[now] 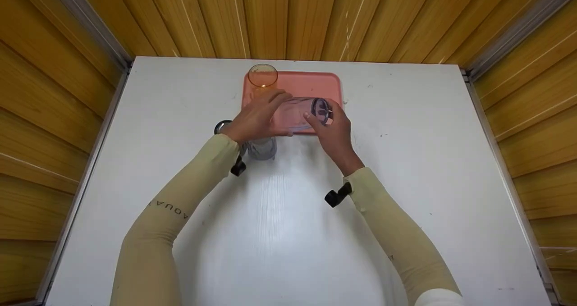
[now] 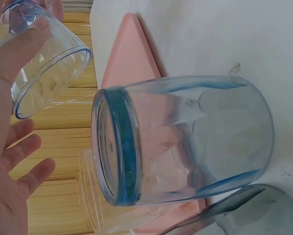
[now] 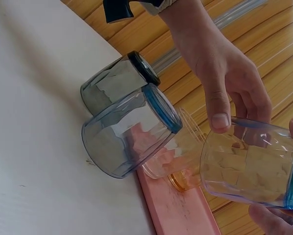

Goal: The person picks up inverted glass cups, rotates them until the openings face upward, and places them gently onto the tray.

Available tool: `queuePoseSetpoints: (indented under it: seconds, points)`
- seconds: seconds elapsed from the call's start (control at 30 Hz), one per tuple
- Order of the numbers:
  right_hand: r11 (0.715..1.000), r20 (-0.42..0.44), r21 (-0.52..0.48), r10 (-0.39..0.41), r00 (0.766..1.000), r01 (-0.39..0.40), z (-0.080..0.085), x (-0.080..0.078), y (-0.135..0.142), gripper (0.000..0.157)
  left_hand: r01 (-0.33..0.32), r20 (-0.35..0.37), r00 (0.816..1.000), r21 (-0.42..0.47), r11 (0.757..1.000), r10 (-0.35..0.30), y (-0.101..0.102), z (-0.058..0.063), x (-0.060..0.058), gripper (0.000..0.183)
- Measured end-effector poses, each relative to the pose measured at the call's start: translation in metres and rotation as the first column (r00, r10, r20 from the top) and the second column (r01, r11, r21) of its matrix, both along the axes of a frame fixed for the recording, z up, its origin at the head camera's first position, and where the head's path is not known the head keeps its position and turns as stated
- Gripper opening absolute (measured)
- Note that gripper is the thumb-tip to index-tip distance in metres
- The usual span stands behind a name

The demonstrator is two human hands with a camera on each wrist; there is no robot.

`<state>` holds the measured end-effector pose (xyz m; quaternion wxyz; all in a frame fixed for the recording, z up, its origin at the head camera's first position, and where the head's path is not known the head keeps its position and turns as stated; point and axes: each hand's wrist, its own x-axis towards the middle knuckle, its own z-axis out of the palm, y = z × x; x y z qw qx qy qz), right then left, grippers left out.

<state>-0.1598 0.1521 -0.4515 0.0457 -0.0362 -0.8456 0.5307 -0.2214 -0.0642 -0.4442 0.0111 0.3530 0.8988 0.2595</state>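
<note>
A clear, faintly blue drinking glass [image 1: 297, 111] lies on its side in the air over the tray. My right hand [image 1: 336, 137] grips it round its thick blue base. Around its mouth end is my left hand [image 1: 254, 120], its thumb against the glass near the rim and its fingers loosely spread. A similar blue glass [image 2: 225, 132] stands upside down on the table below the left hand. Beside it is a dark grey glass [image 3: 112, 81], base up too, mostly hidden by the left hand in the head view. An orange glass [image 1: 263, 76] stands mouth up on the tray.
The pink tray [image 1: 320, 83] lies near the back edge of the white table [image 1: 288, 216]. Slatted wooden walls [image 1: 311, 20] rise behind and at both sides. A black camera mount [image 1: 338, 194] sits on the right wrist.
</note>
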Motion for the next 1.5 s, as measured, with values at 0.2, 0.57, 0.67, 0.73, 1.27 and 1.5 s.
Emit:
queuePoseSetpoints:
  seconds: [0.2, 0.57, 0.67, 0.73, 1.27, 1.5]
  points:
    - [1.0, 0.018, -0.002, -0.01, 1.0, 0.01, 0.0006, 0.001, -0.0016, 0.078, -0.006, 0.008, 1.0, 0.017, 1.0, 0.006, 0.0006, -0.0013, -0.0003, 0.087]
    - [0.999, 0.013, -0.049, 0.004, 1.0, -0.004, 0.0016, 0.0033, -0.0026, 0.077, -0.038, 0.035, 0.999, -0.013, 0.999, 0.038, 0.0025, -0.0027, -0.0013, 0.093]
    - [0.998, 0.004, -0.058, 0.008, 1.0, -0.008, 0.0011, 0.0035, -0.0024, 0.074, -0.042, 0.032, 0.999, -0.008, 0.999, 0.042, 0.0032, -0.0023, -0.0007, 0.091]
    - [0.998, 0.004, -0.058, 0.008, 1.0, -0.008, 0.0003, 0.0037, -0.0022, 0.072, -0.04, 0.033, 0.999, 0.004, 0.999, 0.04, 0.0035, -0.0023, -0.0005, 0.088]
    - [0.998, -0.037, -0.059, 0.017, 0.999, -0.019, -0.0045, 0.0025, 0.0021, 0.062, -0.003, 0.011, 1.0, 0.038, 0.999, 0.003, 0.0045, 0.0002, 0.0014, 0.083]
    - [0.998, -0.032, -0.066, 0.022, 0.999, -0.024, -0.0063, 0.001, 0.0022, 0.062, -0.009, 0.019, 1.0, 0.073, 0.997, 0.008, 0.0035, 0.0, 0.0023, 0.082]
